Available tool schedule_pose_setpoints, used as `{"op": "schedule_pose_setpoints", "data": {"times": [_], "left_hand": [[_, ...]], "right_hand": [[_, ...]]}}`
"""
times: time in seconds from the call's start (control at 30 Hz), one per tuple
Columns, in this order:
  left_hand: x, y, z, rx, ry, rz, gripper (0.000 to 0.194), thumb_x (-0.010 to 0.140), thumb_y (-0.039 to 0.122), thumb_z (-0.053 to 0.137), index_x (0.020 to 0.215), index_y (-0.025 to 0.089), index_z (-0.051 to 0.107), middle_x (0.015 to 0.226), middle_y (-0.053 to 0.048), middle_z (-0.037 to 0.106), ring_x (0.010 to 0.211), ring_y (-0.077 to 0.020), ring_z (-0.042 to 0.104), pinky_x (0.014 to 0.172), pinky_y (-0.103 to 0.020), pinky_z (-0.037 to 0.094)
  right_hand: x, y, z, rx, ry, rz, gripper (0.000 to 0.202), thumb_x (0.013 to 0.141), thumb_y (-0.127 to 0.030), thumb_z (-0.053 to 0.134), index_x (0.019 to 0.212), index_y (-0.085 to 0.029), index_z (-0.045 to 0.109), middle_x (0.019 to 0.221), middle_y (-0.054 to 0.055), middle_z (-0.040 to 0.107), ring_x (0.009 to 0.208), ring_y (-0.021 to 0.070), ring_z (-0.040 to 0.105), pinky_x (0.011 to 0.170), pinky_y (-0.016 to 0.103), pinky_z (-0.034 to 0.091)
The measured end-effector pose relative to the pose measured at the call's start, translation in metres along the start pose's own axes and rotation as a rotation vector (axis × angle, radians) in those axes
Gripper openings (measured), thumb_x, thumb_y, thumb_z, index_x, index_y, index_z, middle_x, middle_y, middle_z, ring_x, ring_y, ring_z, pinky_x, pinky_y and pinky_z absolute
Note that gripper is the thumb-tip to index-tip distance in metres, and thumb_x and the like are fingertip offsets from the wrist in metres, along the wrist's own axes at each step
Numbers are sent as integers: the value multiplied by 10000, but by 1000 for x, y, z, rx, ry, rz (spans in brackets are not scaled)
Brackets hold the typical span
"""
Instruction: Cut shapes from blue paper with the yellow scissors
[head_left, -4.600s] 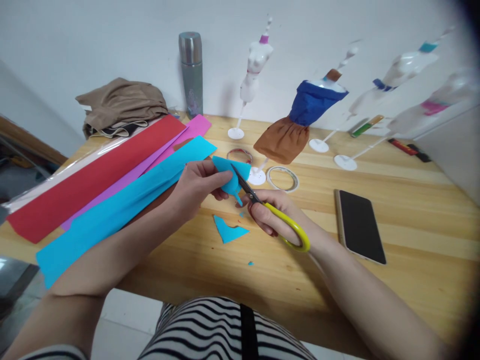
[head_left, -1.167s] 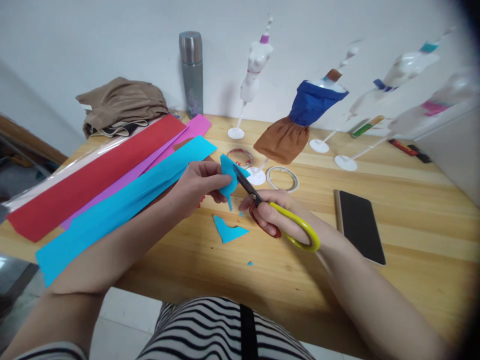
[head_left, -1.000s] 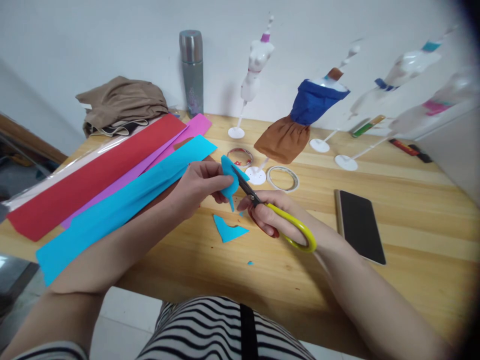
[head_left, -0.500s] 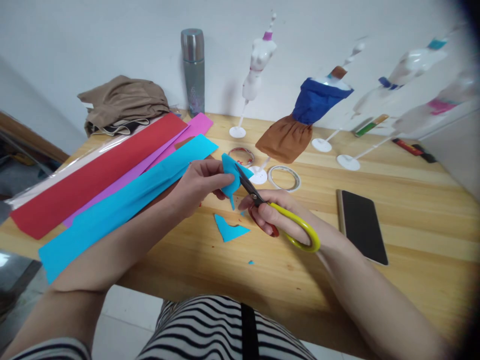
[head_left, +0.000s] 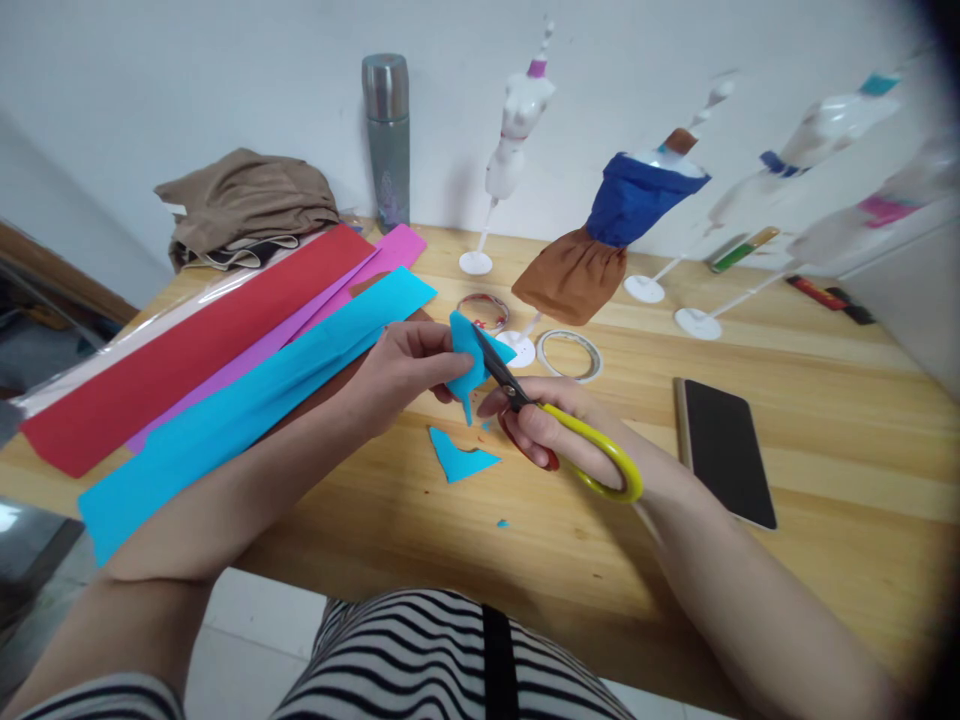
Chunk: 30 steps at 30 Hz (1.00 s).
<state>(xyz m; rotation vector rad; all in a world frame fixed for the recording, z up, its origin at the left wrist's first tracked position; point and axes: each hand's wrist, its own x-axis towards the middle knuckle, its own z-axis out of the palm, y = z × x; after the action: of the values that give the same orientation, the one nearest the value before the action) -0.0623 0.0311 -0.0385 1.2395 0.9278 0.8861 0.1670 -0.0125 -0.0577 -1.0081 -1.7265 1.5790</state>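
Observation:
Between the thumb and fingers of my left hand (head_left: 412,365) is a small piece of blue crepe paper (head_left: 466,365), pinched above the table. My right hand (head_left: 551,425) grips a pair of scissors (head_left: 589,445) with yellow and red handles. Their dark blades lie against the held paper, and its pointed corner shows beyond them. Whether the blades are fully closed is hard to see. A cut blue paper scrap (head_left: 461,460) lies on the wooden table (head_left: 360,535) below, with a tiny blue snippet (head_left: 502,523) nearer to me.
Long paper strips in blue (head_left: 247,415) and red (head_left: 202,345) lie left, by a brown cloth (head_left: 247,200) and a flask (head_left: 386,150). Dress-form stands line the back, one in a brown skirt (head_left: 574,275). A tape roll (head_left: 570,357) and a phone (head_left: 726,450) sit right.
My left hand and the blue paper have shifted slightly to the right. The scissors have hardly moved and stay at the paper.

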Motion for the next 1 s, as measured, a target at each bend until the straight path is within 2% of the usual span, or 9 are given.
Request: {"op": "schedule_pose_setpoints", "data": {"times": [0.27,0.43,0.67,1.0], "left_hand": [[0,1,1,39,23,-26,135,752,316,797,670,213,767,652,-23,718,589,-148,625,574,-279,513],[0,1,-1,7,-13,-19,170,755,343,807,650,220,753,664,-28,732,602,-160,637,588,-284,525],[-1,1,1,15,0,-46,161,769,308,792,651,212,741,699,-37,745,623,-169,664,608,-298,539],[-1,2,-1,18,-15,-25,151,733,332,788,641,219,751,653,-22,725,592,-158,635,592,-292,530]], "right_hand": [[0,-2,2,3,23,-11,607,1006,-757,634,1079,-161,723,617,-78,474,514,86,428,502,253,368],[3,4,-2,-17,-34,-42,571,1018,-745,618,1057,-183,711,626,-66,479,506,92,440,453,240,356],[3,3,-2,-40,-21,-14,556,987,-764,635,1038,-218,726,597,-46,472,520,130,441,458,278,354],[-1,-15,4,-50,26,16,545,1012,-703,634,1013,-164,712,549,-93,443,489,91,358,512,276,276]]}}
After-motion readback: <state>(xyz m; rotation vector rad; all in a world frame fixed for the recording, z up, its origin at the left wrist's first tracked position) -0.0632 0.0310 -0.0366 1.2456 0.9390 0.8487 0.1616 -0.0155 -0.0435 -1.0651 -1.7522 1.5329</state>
